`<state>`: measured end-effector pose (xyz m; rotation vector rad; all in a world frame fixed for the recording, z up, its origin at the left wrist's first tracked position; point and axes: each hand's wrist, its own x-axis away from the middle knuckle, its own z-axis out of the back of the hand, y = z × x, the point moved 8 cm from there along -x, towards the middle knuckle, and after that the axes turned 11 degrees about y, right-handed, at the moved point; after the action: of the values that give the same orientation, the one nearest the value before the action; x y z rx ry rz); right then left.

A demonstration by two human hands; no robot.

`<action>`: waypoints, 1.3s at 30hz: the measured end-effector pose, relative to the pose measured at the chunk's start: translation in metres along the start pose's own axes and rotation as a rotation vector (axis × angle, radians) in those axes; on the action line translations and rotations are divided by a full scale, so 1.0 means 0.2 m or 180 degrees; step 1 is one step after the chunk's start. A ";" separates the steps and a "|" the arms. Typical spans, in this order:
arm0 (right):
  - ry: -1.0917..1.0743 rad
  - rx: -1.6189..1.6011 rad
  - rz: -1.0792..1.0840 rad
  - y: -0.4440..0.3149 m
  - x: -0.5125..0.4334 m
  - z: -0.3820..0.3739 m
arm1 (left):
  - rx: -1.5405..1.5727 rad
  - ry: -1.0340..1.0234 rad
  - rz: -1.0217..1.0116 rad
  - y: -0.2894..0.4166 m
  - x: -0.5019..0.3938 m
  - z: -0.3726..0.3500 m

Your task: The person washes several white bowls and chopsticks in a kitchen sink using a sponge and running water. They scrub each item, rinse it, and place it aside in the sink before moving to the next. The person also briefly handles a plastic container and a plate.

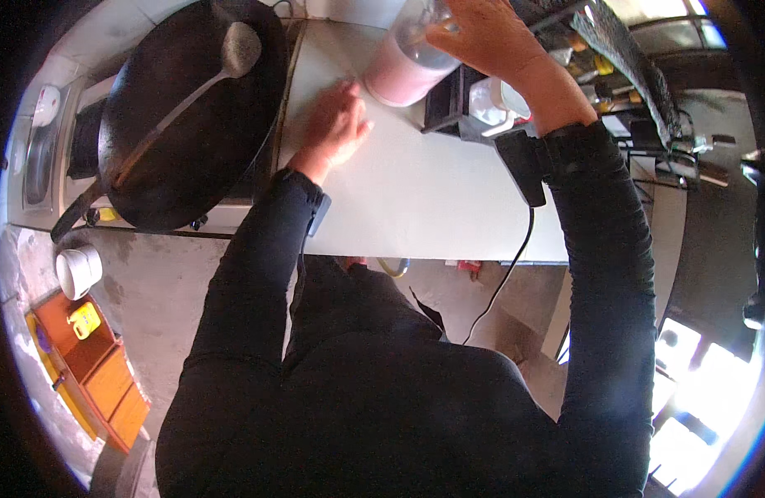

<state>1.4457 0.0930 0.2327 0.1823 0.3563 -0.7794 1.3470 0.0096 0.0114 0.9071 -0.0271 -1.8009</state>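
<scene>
Across the top of a clear container with a pink lower part (402, 73), my right hand (485, 43) reaches with its fingers; whether it grips it I cannot tell. The container rests on the white countertop (420, 193), tilted-looking at the lens's edge. My left hand (339, 124) hovers over or lies on the counter just left of the container, slightly blurred, and nothing shows in it. Left of that hand is a large black wok (171, 112), with a metal ladle or spatula (189, 103) lying inside it.
A dark rack (446, 103) and a white cup-like container (491, 103) stand right of the pink container. Knives and bottles crowd the far right. The wok's handle (77, 208) juts toward the counter's front edge. A cable (522, 246) hangs from my right sleeve. An orange cabinet (109, 373) stands lower left.
</scene>
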 end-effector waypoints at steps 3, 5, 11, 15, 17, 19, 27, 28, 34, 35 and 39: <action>0.0339 -0.0226 0.0282 -0.08 0.12 0.13 | 0.0053 -0.0753 -0.0243 0.25 0.18 -0.03; 0.0576 -0.0814 0.0158 -0.05 0.31 0.24 | 0.0298 -0.1094 -0.0424 0.44 0.28 -0.05; 0.0782 -0.0749 -0.1225 0.12 1.27 0.39 | 0.0875 -0.2043 -0.0949 1.26 0.46 -0.36; 0.0532 -0.0667 -0.2129 0.02 1.89 0.44 | 0.0696 -0.2387 -0.0982 1.44 0.49 -0.55; 0.0236 -0.0824 -0.2764 -0.03 2.12 0.42 | 0.1271 -0.2234 -0.1203 1.59 0.49 -0.52; 0.0173 -0.0914 -0.2914 -0.08 2.20 0.39 | 0.2965 -0.2125 -0.0960 1.77 0.50 -0.41; 0.0667 -0.1642 -0.2241 -0.06 1.93 0.35 | 0.2691 -0.1437 0.0665 1.35 0.51 -0.44; 0.0632 -0.1730 -0.2211 -0.08 1.87 0.33 | 0.2588 -0.1310 0.0961 1.22 0.52 -0.45; -0.0066 -0.1880 -0.1483 -0.42 1.50 0.18 | 0.2624 0.0666 0.2448 0.37 0.85 0.09; -0.0177 -0.1944 -0.1504 -0.48 1.46 0.16 | 0.2708 0.1158 0.2666 0.20 0.96 0.25; -0.0196 -0.2216 -0.1010 -0.80 1.23 0.11 | 0.0179 0.1669 0.2597 -0.20 1.48 1.01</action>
<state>1.4973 -0.1856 0.1551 -0.5624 0.5854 -0.9257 1.1543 -0.2924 -0.0284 1.1685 -0.0984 -0.7897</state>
